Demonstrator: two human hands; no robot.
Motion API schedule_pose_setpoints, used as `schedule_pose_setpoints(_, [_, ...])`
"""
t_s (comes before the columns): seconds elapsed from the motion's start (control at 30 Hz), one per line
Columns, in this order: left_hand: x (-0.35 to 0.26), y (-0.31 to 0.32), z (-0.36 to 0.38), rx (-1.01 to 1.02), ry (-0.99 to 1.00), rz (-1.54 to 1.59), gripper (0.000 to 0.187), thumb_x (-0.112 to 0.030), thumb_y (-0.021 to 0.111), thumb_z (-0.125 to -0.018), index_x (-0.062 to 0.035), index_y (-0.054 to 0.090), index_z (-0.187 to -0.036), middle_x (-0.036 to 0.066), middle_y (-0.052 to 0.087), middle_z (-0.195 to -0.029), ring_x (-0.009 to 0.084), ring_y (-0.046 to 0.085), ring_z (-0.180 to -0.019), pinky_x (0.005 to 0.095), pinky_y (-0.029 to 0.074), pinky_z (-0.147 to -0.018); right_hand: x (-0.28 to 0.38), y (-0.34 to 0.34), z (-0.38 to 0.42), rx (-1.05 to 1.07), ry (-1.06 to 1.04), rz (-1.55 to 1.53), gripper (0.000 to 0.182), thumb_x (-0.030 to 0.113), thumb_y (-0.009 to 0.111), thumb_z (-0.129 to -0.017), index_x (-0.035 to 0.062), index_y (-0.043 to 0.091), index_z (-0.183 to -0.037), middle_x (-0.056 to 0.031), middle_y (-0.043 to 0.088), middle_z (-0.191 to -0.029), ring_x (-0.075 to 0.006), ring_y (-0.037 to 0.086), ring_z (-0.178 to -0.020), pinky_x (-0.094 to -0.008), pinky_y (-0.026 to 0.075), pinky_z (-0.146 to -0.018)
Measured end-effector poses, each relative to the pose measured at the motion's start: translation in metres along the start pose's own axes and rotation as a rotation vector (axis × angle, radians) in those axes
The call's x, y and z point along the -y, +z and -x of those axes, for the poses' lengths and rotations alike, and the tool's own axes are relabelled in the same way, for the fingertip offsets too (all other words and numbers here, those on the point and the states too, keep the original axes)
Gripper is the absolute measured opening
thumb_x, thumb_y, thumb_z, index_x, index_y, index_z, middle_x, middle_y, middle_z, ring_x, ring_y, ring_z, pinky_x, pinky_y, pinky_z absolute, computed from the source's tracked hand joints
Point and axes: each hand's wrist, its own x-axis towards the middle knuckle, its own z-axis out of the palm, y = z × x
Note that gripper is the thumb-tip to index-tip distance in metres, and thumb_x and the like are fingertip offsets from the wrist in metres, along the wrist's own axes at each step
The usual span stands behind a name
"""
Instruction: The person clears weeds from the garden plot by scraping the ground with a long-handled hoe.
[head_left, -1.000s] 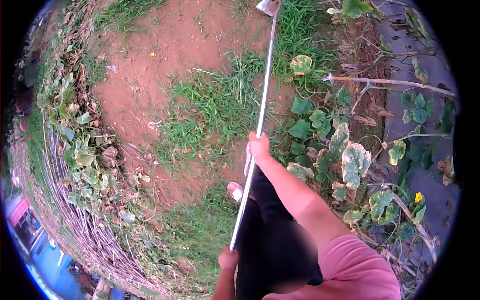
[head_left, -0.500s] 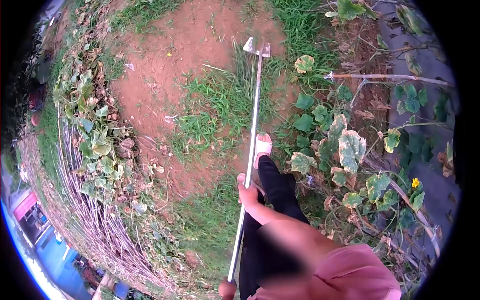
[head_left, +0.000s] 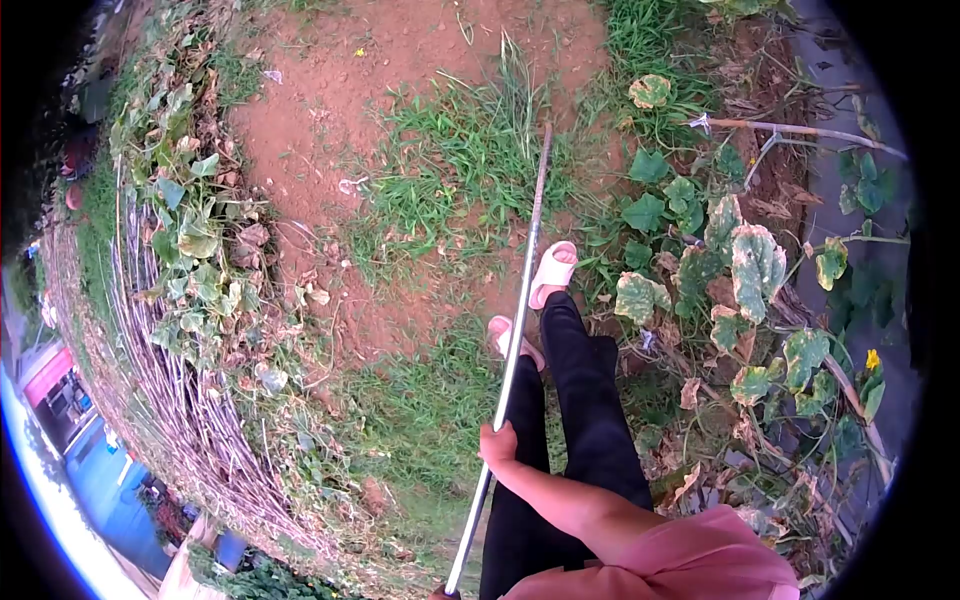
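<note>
A long-handled hoe (head_left: 517, 350) with a pale metallic shaft runs from the bottom edge up to the grass in front of my feet. My right hand (head_left: 498, 444) wraps round the shaft at mid-length, its arm reaching across my thighs. Lower down, my left hand (head_left: 445, 593) grips the rear end of the shaft, mostly cut off by the frame's edge. The far end of the shaft is brownish and meets the ground beside a grass clump (head_left: 470, 165). I cannot make out the blade there.
My feet in pink slippers (head_left: 555, 268) stand on soil and grass. Yellowing vine plants (head_left: 758, 262) and a stick (head_left: 800, 128) lie right, beside dark sheeting (head_left: 840, 90). Piled dry stalks (head_left: 190, 400) and wilted vines (head_left: 200, 235) line the left side.
The hoe's far end has come down and nearer my feet; its blade, visible before, no longer shows. My right hand has drawn back towards my body, and both slippers now show clearly.
</note>
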Motion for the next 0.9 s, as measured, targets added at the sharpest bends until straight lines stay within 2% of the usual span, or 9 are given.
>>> schedule_pose_setpoints(0.03, [0.001,-0.004,0.011,-0.036,0.008,0.002,0.03,-0.026,0.055,-0.078,-0.0056,0.059,-0.099,0.017,0.063,-0.085,0.0308,0.06,-0.075,0.0416,0.048,-0.064,0.03,-0.016,0.023,0.102,0.137,-0.026,0.03,0.019,0.054,-0.074,-0.0052,0.048,-0.091,-0.0159,0.058,-0.067,-0.0251,0.057,-0.042,-0.0355,0.048,-0.039])
schedule_pose_setpoints(0.17, [-0.069,-0.031,0.007,-0.188,0.116,-0.077,0.033,-0.036,0.054,-0.076,-0.0084,0.062,-0.093,0.018,0.064,-0.082,0.0355,0.061,-0.076,0.0436,0.049,-0.068,0.059,-0.018,-0.011,0.069,0.046,-0.073,0.028,0.018,0.055,-0.075,-0.0043,0.049,-0.091,-0.0127,0.056,-0.065,-0.0212,0.055,-0.042,-0.0329,0.047,-0.037])
schedule_pose_setpoints(0.33, [-0.266,-0.09,-0.059,-0.16,0.507,0.018,0.035,-0.036,0.052,-0.078,-0.0023,0.06,-0.076,0.021,0.062,-0.075,0.039,0.06,-0.074,0.0447,0.049,-0.066,0.248,-0.045,-0.114,-0.027,-0.418,-0.125,0.025,0.018,0.053,-0.079,-0.0029,0.043,-0.09,-0.0124,0.054,-0.056,-0.021,0.053,-0.038,-0.0324,0.044,-0.037])
schedule_pose_setpoints(0.43, [-0.358,-0.113,-0.065,-0.025,0.522,0.23,0.034,-0.032,0.06,-0.074,0.001,0.058,-0.076,0.019,0.06,-0.067,0.0317,0.06,-0.064,0.039,0.046,-0.06,0.322,-0.062,-0.161,-0.204,-0.589,0.025,0.024,0.019,0.058,-0.078,-0.001,0.045,-0.083,-0.012,0.055,-0.059,-0.023,0.056,-0.048,-0.0343,0.046,-0.046])
schedule_pose_setpoints(0.5, [-0.34,-0.1,-0.075,-0.022,0.47,0.236,0.034,-0.033,0.061,-0.073,0.0008,0.06,-0.08,0.019,0.061,-0.069,0.0343,0.06,-0.067,0.0396,0.047,-0.061,0.277,-0.047,-0.175,-0.364,-0.669,0.192,0.027,0.021,0.058,-0.077,-0.0019,0.046,-0.086,-0.0177,0.059,-0.067,-0.0325,0.061,-0.063,-0.0391,0.049,-0.059])
schedule_pose_setpoints(0.57, [-0.235,-0.043,-0.088,0.054,0.384,0.029,0.039,-0.038,0.055,-0.073,-0.0005,0.061,-0.081,0.022,0.062,-0.077,0.0375,0.061,-0.075,0.0439,0.048,-0.067,0.168,-0.033,-0.148,-0.262,-0.423,0.322,0.029,0.02,0.056,-0.077,-0.0025,0.047,-0.093,-0.026,0.06,-0.081,-0.0395,0.06,-0.081,-0.0431,0.048,-0.072])
schedule_pose_setpoints(0.6, [-0.171,-0.016,-0.085,-0.006,0.478,-0.081,0.039,-0.039,0.054,-0.072,-0.0014,0.063,-0.082,0.023,0.062,-0.077,0.0373,0.061,-0.077,0.0442,0.049,-0.069,0.122,-0.025,-0.123,-0.238,-0.362,0.361,0.029,0.02,0.056,-0.077,-0.0023,0.046,-0.092,-0.0249,0.06,-0.078,-0.0383,0.06,-0.076,-0.0431,0.048,-0.067])
schedule_pose_setpoints(0.7, [-0.049,-0.007,-0.001,0.055,0.228,-0.039,0.034,-0.037,0.06,-0.07,-0.0033,0.061,-0.075,0.019,0.062,-0.071,0.037,0.062,-0.069,0.0447,0.05,-0.065,0.021,-0.025,-0.017,-0.16,-0.219,0.378,0.027,0.018,0.056,-0.077,-0.0019,0.043,-0.088,-0.0217,0.059,-0.069,-0.0348,0.061,-0.062,-0.0431,0.049,-0.055])
schedule_pose_setpoints(0.9, [0.022,-0.001,0.009,-0.076,0.171,0.109,0.033,-0.026,0.06,-0.074,0.0007,0.057,-0.093,0.019,0.062,-0.075,0.0322,0.061,-0.069,0.0428,0.048,-0.06,0.009,-0.021,0.006,0.202,0.111,-0.091,0.03,0.013,0.056,-0.077,-0.0035,0.036,-0.093,-0.0096,0.047,-0.059,-0.0176,0.046,-0.036,-0.0316,0.042,-0.034])
